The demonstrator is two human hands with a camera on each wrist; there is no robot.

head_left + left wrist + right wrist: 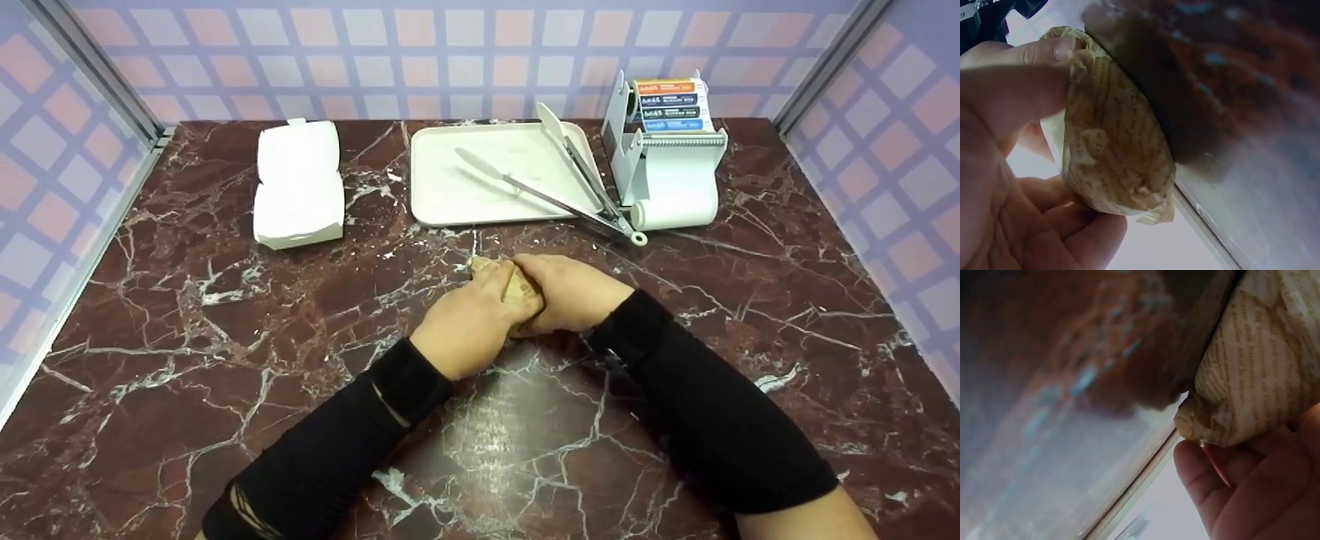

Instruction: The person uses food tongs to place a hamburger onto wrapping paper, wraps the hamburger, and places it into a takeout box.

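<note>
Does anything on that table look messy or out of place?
The tongs look askew: splayed open across the white tray, with their joined end past its front right corner. Pale specks dot the marbled tabletop to the tray's left, perhaps crumbs, though the veining makes that uncertain.

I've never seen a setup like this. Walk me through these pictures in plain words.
There is no robot here, only a person's left hand and right hand, bare below black sleeves. The wide picture comes from a camera on the head, looking forward and down. The two close, tilted ones come from cameras worn on the wrists, one for each hand.

Both hands hold a bundle wrapped in tan paper with printed lines; the wrapping hides what is inside. They work over a dark red marbled table. Farther back are a white container on the left, a pale tray with tongs lying partly across it, and, on the right, a stand with coloured labels and a white roll.
</note>
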